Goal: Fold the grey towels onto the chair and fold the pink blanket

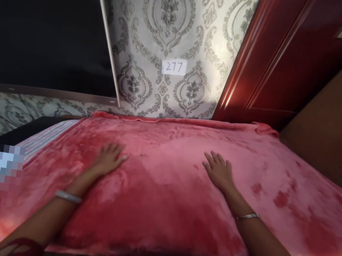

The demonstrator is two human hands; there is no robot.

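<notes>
Both forearms reach in from the near edge, each with a thin metal bangle at the wrist: one bangle [68,197] on the left, another bangle [247,216] on the right. They stretch out over a plush red blanket [163,196] that covers the bed from its near edge to the wall behind it.

On that blanket the left hand [108,158] lies flat, palm down, fingers spread loosely and pointing toward the wall; it grips nothing and simply presses the pile. The right hand [219,170] lies the same way, open and flat with fingers together and slightly fanned, holding nothing. The two hands rest well apart, either side of the blanket's middle, both touching the fabric.

Left of the blanket a striped sheet [42,138] shows beneath its edge. Behind the blanket rises a wall with grey patterned wallpaper [161,22], and a small white label [173,66] reading 277 is stuck on it, straight above the blanket's far edge. To the upper left of the blanket hangs a dark screen [39,16]. To its right stands a glossy red-brown door [286,55], and nearer, along the blanket's right side, a brown wooden panel [336,128].
</notes>
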